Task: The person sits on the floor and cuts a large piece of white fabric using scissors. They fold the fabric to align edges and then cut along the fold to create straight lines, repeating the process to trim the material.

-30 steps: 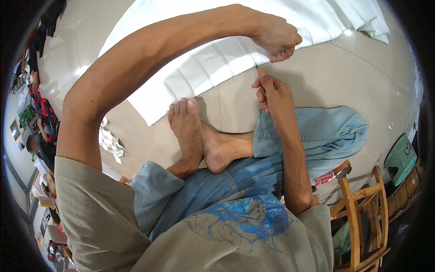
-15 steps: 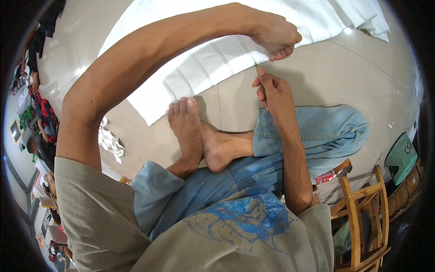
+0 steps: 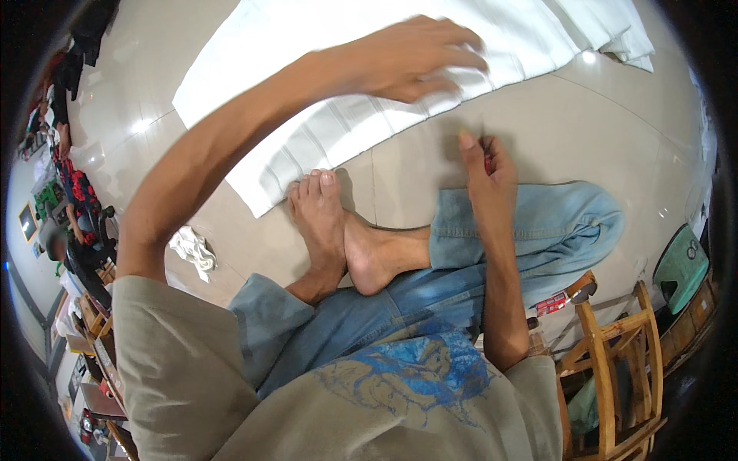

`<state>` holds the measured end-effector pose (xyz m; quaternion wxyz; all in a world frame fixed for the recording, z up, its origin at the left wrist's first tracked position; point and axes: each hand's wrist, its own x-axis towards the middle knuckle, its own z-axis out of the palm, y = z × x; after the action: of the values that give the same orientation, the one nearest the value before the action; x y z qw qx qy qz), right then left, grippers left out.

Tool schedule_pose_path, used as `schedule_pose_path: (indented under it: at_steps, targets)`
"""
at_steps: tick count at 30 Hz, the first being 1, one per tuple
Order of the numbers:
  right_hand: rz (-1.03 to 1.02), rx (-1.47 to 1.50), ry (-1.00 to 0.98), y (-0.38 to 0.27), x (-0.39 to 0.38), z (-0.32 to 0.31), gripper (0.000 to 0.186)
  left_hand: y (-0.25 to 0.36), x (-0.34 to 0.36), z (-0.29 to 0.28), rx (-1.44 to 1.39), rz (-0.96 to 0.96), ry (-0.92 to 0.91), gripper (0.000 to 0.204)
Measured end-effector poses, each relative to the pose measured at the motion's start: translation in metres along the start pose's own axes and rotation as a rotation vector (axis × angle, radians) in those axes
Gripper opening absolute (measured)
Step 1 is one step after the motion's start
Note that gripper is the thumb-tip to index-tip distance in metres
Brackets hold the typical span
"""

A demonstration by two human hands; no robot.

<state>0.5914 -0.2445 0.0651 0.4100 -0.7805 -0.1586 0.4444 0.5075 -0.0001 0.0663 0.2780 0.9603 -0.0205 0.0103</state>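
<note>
A long white cloth (image 3: pixel 307 146) with pressed stripes or folds lies on the tiled floor in front of me. My left hand (image 3: pixel 419 60) reaches across from the left over the cloth near its close edge. Its fingers are apart and blurred by motion, and no held thing shows. To the right, off the cloth's edge, my right hand (image 3: pixel 490 169) is curled closed above the floor. A small reddish thing (image 3: pixel 488 162) peeks out between its fingers, and a faint thin tip seems to rise by the thumb. Its kind cannot be made out.
My bare feet (image 3: pixel 319 207) and jeans (image 3: pixel 530 219) are just below the cloth. A crumpled white scrap (image 3: pixel 192 250) lies at left. At right stand a wooden chair-like frame (image 3: pixel 607 369) and a green panel (image 3: pixel 682 269). A person (image 3: pixel 77 257) sits far left among piled things.
My left hand has drawn back leftward over the cloth, and its closed fingers have spread. My right hand has moved right and slightly down, away from the cloth's edge.
</note>
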Motion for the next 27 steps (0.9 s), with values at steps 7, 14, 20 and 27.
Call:
schedule_pose_path:
  at_steps: [7, 14, 20, 27]
  targets:
    - [-0.842, -0.412, 0.142, -0.039, 0.065, 0.029, 0.033, -0.019, -0.162, 0.057, 0.359, -0.478, 0.128, 0.062]
    - [-0.603, -0.546, 0.178, -0.058, 0.114, -0.019, 0.042, -0.016, -0.100, 0.063, 0.408, -0.536, 0.160, 0.066]
    - [-0.585, -0.155, 0.298, -0.061, 0.119, -0.052, 0.051, -0.013, -0.035, 0.036, 0.174, -0.241, 0.291, 0.060]
    - [0.194, 0.191, -0.132, -0.013, 0.032, -0.035, 0.059, -0.002, 0.041, 0.010, 0.075, 0.141, -0.282, 0.043]
